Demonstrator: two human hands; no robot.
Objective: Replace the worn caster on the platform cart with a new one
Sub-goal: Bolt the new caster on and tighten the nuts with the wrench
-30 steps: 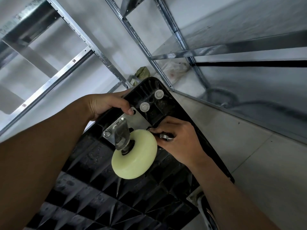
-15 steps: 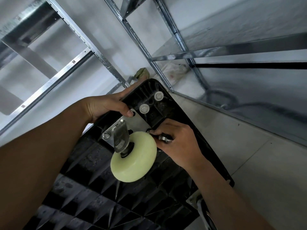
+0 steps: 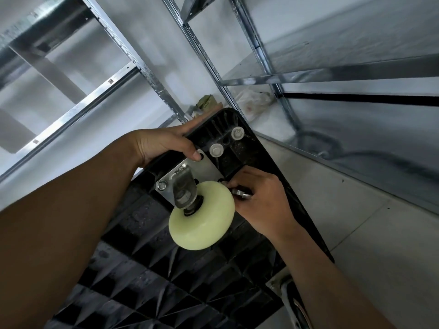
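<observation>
Single head-worn wide-angle view, tilted, looking down close onto upturned cart underside [image 3: 166, 269], shelving [image 3: 261, 79] beyond

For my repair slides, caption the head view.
Left hand steadies upturned cart; right hand works beside the caster.

Bare galvanised steel shelving racks [image 3: 152, 74] fill the background, a crumpled white plastic bag [image 3: 253, 100] sits under one, beside a small olive-green bundle [image 3: 207, 102], pale tiled floor [image 3: 370, 233] below.

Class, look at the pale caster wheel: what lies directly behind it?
Behind the wheel are its metal fork, the mounting plate and the black ribbed cart underside. The plate's lower corner and any fastener there are covered.
</observation>
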